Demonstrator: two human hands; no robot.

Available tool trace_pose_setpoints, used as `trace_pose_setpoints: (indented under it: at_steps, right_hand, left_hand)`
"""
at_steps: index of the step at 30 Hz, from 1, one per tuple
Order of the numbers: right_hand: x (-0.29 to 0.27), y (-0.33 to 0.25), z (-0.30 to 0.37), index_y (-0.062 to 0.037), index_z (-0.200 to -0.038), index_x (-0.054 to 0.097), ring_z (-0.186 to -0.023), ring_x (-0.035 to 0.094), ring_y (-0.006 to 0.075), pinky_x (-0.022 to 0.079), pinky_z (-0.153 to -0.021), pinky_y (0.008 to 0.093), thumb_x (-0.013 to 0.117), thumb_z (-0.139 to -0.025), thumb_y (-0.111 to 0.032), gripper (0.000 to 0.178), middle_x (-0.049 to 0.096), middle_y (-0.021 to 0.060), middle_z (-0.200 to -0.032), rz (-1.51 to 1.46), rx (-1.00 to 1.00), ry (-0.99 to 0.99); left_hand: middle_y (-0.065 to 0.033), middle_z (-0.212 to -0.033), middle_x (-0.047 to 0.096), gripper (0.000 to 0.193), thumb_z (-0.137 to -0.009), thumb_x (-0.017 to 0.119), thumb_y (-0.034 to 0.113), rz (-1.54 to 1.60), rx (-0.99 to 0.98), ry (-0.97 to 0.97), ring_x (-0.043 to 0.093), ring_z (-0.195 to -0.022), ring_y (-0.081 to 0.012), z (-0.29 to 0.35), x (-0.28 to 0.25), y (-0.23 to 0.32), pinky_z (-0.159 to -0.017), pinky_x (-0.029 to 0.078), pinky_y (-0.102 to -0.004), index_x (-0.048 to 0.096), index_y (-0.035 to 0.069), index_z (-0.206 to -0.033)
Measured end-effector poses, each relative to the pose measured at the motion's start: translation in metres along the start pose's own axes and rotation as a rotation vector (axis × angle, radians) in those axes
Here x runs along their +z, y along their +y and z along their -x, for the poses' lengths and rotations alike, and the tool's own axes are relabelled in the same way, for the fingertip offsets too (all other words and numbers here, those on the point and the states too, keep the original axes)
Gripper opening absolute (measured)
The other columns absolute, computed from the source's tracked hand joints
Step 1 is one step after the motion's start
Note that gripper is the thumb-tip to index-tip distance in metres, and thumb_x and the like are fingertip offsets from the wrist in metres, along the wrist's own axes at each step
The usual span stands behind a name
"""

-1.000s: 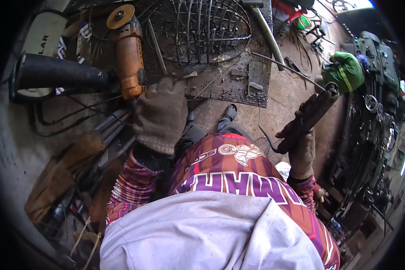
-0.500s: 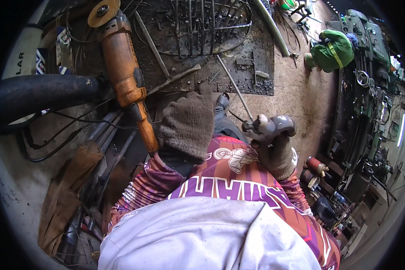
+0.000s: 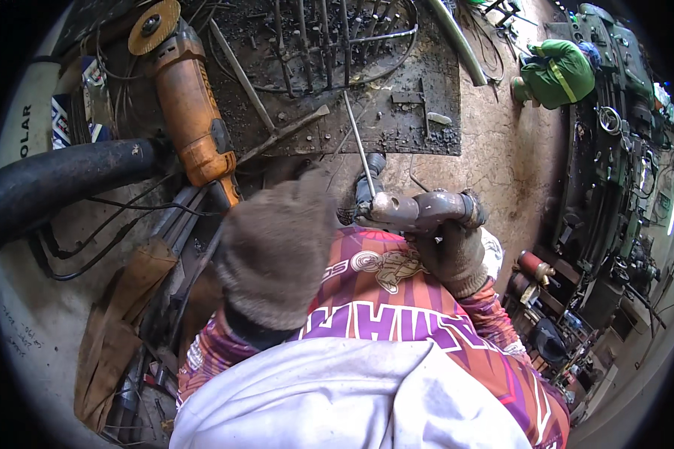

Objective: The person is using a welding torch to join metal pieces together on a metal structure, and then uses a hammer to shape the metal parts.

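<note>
A brown knitted glove covers my left hand (image 3: 281, 243), which is raised in front of my body with its back toward me. Its fingers are blurred and partly hidden, so I cannot make out anything in them. My right hand (image 3: 453, 258), also gloved, is closed around the grey, worn handle of a welding electrode holder (image 3: 427, 208). From the holder's jaw a thin straight electrode (image 3: 359, 146) points away, its far end near a metal grate (image 3: 326, 49) of upright bars and a round hoop. An orange angle grinder (image 3: 191, 112) lies beyond my left hand.
A dark, debris-strewn metal plate (image 3: 434, 142) lies under the grate. A thick black pipe (image 3: 79, 168) and cables are at the left. Beyond the plate runs a long metal tube (image 3: 457, 41). At far right a person in green (image 3: 558, 75) bends beside a lathe-like machine (image 3: 614, 112).
My left hand has moved left and nearer to me. My right hand has turned the holder leftward, and the electrode now stands more upright in the view.
</note>
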State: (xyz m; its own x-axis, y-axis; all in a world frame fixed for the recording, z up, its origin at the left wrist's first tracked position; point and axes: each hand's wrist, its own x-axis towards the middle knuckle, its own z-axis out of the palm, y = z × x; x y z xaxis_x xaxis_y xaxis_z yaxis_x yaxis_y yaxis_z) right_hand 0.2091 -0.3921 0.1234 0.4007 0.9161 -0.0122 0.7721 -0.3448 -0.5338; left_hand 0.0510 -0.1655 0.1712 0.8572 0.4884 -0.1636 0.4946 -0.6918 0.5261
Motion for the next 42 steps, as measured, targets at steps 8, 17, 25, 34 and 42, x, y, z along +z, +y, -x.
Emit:
trace_pose_setpoints:
  at_steps: [8, 17, 25, 34, 42]
  right_hand:
    - [-0.005, -0.008, -0.008, -0.0064, -0.110, 0.064, -0.087, 0.068, 0.0333, 0.056, -0.072, 0.0396, 0.080, -0.081, -0.010, 0.034, 0.065, 0.0158, -0.110, 0.020, -0.059, 0.026]
    - [0.002, -0.006, -0.003, -0.0057, -0.115, 0.063, -0.086, 0.067, 0.0340, 0.056, -0.072, 0.0403, 0.080, -0.081, -0.011, 0.038, 0.065, 0.0161, -0.111, 0.017, 0.012, 0.000]
    - [0.009, -0.009, -0.008, -0.0069, -0.110, 0.067, -0.083, 0.067, 0.0337, 0.053, -0.070, 0.0423, 0.078, -0.081, -0.013, 0.031, 0.066, 0.0135, -0.103, -0.028, 0.026, 0.065]
    - [0.005, -0.015, -0.012, -0.0092, -0.103, 0.071, -0.081, 0.066, 0.0356, 0.051, -0.067, 0.0458, 0.075, -0.084, -0.018, 0.021, 0.067, 0.0121, -0.095, -0.008, 0.050, 0.079]
    - [0.008, -0.006, 0.004, -0.0097, -0.104, 0.071, -0.078, 0.065, 0.0361, 0.051, -0.066, 0.0460, 0.076, -0.083, -0.021, 0.024, 0.067, 0.0125, -0.093, -0.066, 0.093, 0.007]
  left_hand:
    - [-0.0190, -0.137, 0.057, 0.054, -0.076, 0.086, 0.018, -0.351, -0.006, 0.565, 0.060, -0.123, -0.0366, -0.011, -0.014, -0.061, -0.102, 0.052, -0.0459, 0.067, 0.007, -0.126]
    - [-0.0197, -0.142, 0.053, 0.057, -0.076, 0.086, 0.018, -0.360, -0.074, 0.484, 0.056, -0.128, -0.0393, -0.014, 0.000, -0.075, -0.107, 0.049, -0.0466, 0.066, 0.009, -0.129]
    - [-0.0247, -0.145, 0.050, 0.061, -0.076, 0.085, 0.017, -0.303, -0.096, 0.501, 0.053, -0.132, -0.0417, -0.013, 0.001, -0.085, -0.110, 0.047, -0.0479, 0.064, 0.010, -0.133]
    - [-0.0247, -0.147, 0.049, 0.062, -0.077, 0.085, 0.018, -0.280, -0.087, 0.487, 0.052, -0.133, -0.0423, -0.013, -0.001, -0.087, -0.110, 0.046, -0.0482, 0.063, 0.011, -0.135]
    - [-0.0242, -0.147, 0.048, 0.062, -0.077, 0.085, 0.020, -0.281, -0.082, 0.489, 0.051, -0.134, -0.0415, -0.013, 0.001, -0.089, -0.111, 0.045, -0.0487, 0.063, 0.010, -0.134]
